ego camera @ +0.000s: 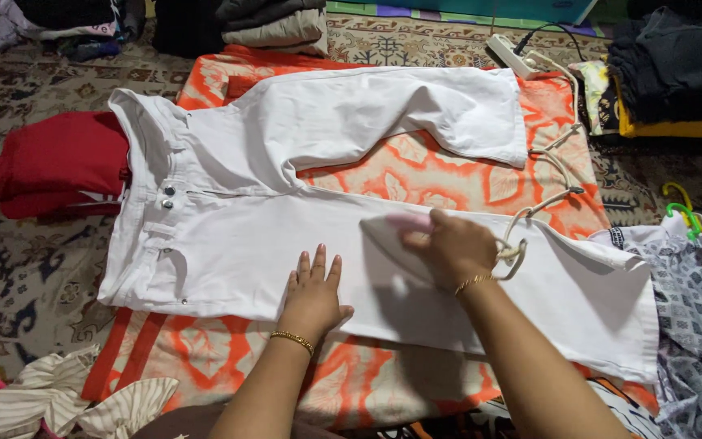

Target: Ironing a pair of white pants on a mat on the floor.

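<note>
White trousers (286, 162) lie flat on an orange-and-white patterned cloth (448, 175) spread over a patterned carpet (26, 276). Waistband at 9 o'clock, legs running toward 3 o'clock. Upper leg bends off toward 1 o'clock, lower leg lies straight across the middle of the view.

Left hand (314, 297) rests flat on the lower leg, fingers spread, palm down, holding nothing. Gold bracelet (292, 340) on that wrist. Right hand (452, 248) sits just at 3 o'clock of the left hand, closed around the handle of a clothes iron (392, 232). Iron is blurred; its pale soleplate lies on the lower leg, tip pointing toward 9 o'clock. The two hands are near each other, not touching.

A white cord (542, 203) loops from the iron's back end and runs up toward 1 o'clock to a white power strip (513, 55) at the far edge of the cloth.

Around: folded red garment (58, 162) at 9 o'clock, touching the waistband. Striped cloth (67, 402) crumpled at 7 o'clock. Stack of folded dark and tan clothes (274, 24) at 12 o'clock. Dark clothes pile (676, 65) on a yellow piece at 2 o'clock. Coloured hangers (684, 210) at 3 o'clock, with a grey patterned shirt (696, 309) below them at 4 o'clock, overlapping the hem of the lower leg.
</note>
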